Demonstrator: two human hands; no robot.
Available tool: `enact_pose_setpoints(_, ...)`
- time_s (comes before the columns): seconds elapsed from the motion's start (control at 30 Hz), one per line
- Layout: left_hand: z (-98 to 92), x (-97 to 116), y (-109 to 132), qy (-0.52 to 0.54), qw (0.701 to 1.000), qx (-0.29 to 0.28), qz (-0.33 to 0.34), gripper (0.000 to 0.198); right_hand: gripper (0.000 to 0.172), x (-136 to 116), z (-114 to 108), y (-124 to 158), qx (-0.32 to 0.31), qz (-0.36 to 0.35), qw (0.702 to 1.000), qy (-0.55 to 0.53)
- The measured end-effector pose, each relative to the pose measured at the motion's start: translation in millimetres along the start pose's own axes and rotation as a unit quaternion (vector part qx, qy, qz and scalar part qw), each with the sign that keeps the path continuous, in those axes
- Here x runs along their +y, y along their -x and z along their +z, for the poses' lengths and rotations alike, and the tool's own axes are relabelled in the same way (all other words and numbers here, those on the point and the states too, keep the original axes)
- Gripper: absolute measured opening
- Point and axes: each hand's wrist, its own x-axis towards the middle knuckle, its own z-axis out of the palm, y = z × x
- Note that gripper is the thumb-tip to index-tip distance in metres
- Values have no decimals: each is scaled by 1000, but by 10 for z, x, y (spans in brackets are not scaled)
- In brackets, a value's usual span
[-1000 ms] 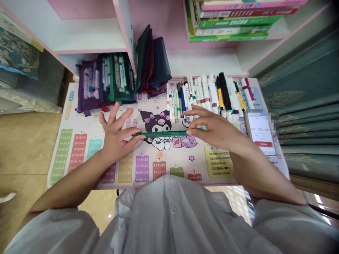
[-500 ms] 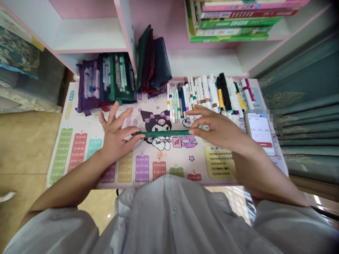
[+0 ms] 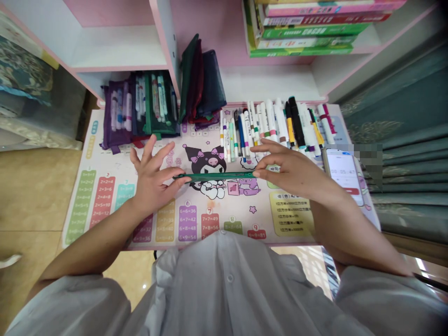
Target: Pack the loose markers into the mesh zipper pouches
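A green zippered pouch is stretched level between my hands, seen edge-on over the cartoon print of the desk mat. My left hand pinches its left end between thumb and forefinger, the other fingers spread. At the right end, my right hand pinches the pouch near the zipper end with thumb and fingertips. Beyond my right hand lies a row of markers, mostly white with coloured caps, some black and yellow.
Filled mesh pouches with markers sit at the back left. Folded dark pouches lean beside the shelf divider. Books are stacked on the right shelf. A phone showing a timer lies at the right of the desk mat.
My right hand has shifted slightly to the right along with the pouch's right end. My left hand stays in place.
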Motion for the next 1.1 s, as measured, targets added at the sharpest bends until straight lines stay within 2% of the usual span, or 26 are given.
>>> enact_pose_setpoints(0.23, 9, -1, 4, -16, 1000, 8, 7, 32, 21, 26, 1, 2, 2, 3, 1000, 8)
enact_pose_setpoints(0.5, 27, -5, 1, -37, 998, 44, 35, 30, 22, 59, -7, 5, 8, 1, 1000, 11)
enact_pose_setpoints(0.83, 22, -16, 6, -28, 999, 31, 17, 28, 22, 92, -30, 33, 11, 8, 1000, 11)
enact_pose_setpoints(1.1, 21, -28, 14, -33, 998, 41, 33, 21, 22, 127, -48, 61, 14, 16, 1000, 6)
